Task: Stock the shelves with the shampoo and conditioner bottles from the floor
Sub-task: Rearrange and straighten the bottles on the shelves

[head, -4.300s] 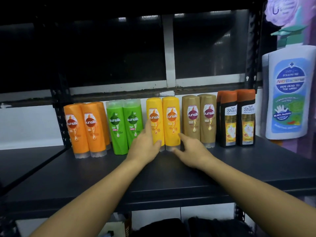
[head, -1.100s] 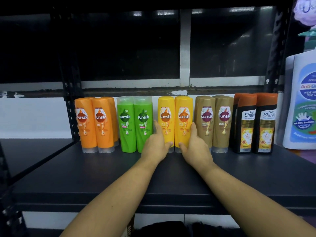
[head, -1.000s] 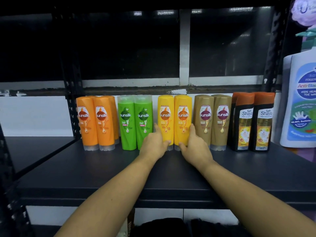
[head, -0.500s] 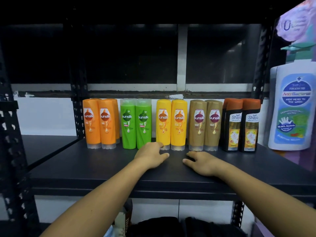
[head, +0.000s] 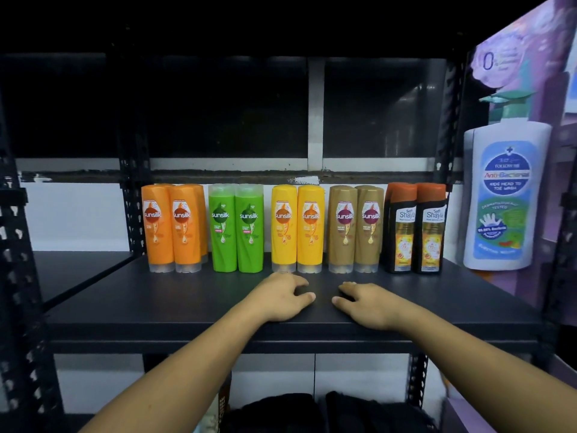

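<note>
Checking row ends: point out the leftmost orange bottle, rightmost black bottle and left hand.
leftmost orange bottle (head: 156, 226), head view, front label.
rightmost black bottle (head: 432, 232), head view, front label.
left hand (head: 278, 298), head view, its back.

Both hands (head: 282, 300) empty on shelf (head: 187, 304) before upright bottles (head: 296, 228)

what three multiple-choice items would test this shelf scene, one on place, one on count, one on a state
1. Which bottles stand between the green bottles and the brown bottles? A orange B yellow C black
2. How many green bottles show at the front? A one B two C four
3. What do the left hand and right hand hold? A a yellow bottle each B one pump bottle together C nothing

Answers: 1 B, the yellow bottles fill that gap; 2 B, two green labels face out; 3 C, both hands rest empty on the shelf, short of the row.
</note>
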Action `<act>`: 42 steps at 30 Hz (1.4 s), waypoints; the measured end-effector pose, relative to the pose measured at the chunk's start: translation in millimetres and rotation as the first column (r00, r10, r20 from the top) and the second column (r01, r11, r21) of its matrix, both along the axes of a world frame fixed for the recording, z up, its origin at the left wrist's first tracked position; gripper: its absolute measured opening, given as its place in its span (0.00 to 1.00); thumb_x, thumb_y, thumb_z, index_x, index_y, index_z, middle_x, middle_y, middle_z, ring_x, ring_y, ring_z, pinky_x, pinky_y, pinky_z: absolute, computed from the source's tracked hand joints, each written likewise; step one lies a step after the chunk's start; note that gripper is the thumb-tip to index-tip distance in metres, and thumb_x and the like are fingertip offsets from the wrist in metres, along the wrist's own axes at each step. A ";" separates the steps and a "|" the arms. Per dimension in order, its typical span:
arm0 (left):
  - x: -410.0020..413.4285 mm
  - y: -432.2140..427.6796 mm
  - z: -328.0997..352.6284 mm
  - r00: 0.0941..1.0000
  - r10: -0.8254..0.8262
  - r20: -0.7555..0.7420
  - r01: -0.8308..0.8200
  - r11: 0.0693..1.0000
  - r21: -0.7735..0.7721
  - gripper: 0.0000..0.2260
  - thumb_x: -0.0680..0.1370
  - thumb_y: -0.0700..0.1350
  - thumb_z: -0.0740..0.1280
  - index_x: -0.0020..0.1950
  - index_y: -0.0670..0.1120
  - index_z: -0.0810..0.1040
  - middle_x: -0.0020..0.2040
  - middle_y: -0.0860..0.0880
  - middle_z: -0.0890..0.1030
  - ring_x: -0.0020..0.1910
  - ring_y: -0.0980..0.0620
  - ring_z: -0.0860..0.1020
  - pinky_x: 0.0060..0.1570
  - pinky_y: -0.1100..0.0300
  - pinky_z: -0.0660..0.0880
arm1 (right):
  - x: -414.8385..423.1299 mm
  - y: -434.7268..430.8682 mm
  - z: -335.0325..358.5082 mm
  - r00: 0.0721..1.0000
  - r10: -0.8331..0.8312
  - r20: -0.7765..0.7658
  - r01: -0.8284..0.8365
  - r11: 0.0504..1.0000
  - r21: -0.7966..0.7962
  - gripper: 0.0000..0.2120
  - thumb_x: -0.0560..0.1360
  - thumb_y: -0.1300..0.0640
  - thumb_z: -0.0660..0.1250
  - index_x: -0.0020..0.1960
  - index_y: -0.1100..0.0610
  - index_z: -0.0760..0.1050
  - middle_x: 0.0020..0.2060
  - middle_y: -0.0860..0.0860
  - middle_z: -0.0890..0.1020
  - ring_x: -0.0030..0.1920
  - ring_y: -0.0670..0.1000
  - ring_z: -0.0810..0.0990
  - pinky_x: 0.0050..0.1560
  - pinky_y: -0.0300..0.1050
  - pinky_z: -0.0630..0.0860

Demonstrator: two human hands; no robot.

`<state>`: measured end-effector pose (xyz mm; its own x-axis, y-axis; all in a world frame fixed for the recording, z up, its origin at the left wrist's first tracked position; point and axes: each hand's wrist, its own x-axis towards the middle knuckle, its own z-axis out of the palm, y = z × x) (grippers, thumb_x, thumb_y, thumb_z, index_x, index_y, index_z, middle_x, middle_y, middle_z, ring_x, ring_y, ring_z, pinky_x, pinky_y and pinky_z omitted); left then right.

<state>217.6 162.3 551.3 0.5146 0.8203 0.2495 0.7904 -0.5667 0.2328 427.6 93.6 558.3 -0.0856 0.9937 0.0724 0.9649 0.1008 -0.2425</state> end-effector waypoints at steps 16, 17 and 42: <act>68.2 21.6 20.4 0.965 0.078 0.252 -0.091 0.995 0.042 0.26 0.82 0.57 0.66 0.78 0.50 0.68 0.69 0.46 0.78 0.65 0.44 0.77 0.59 0.54 0.76 | 39.8 17.7 10.8 0.922 -0.188 -0.340 0.255 0.953 0.165 0.28 0.80 0.42 0.64 0.75 0.55 0.67 0.68 0.55 0.76 0.67 0.57 0.75 0.61 0.48 0.74; 78.4 25.2 23.6 0.949 0.073 0.307 -0.096 0.994 0.060 0.26 0.82 0.56 0.66 0.78 0.50 0.66 0.70 0.47 0.77 0.64 0.44 0.77 0.57 0.55 0.75 | 46.6 23.0 13.7 0.897 -0.206 -0.392 0.297 0.936 0.187 0.27 0.80 0.43 0.64 0.75 0.55 0.66 0.67 0.54 0.77 0.66 0.57 0.75 0.60 0.47 0.74; 147.9 64.6 15.8 0.903 0.235 0.359 -0.317 0.930 0.187 0.39 0.84 0.48 0.65 0.83 0.43 0.40 0.63 0.41 0.80 0.59 0.43 0.81 0.54 0.51 0.78 | 70.6 106.3 11.6 0.813 -0.196 -0.549 0.441 0.823 0.359 0.39 0.78 0.57 0.71 0.79 0.52 0.50 0.64 0.56 0.78 0.63 0.59 0.79 0.61 0.56 0.76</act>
<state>365.5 226.9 567.1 0.1325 0.8133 0.5665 0.8257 -0.4067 0.3908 498.2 199.9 569.8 0.3959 0.7958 0.4583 0.7359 0.0236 -0.6767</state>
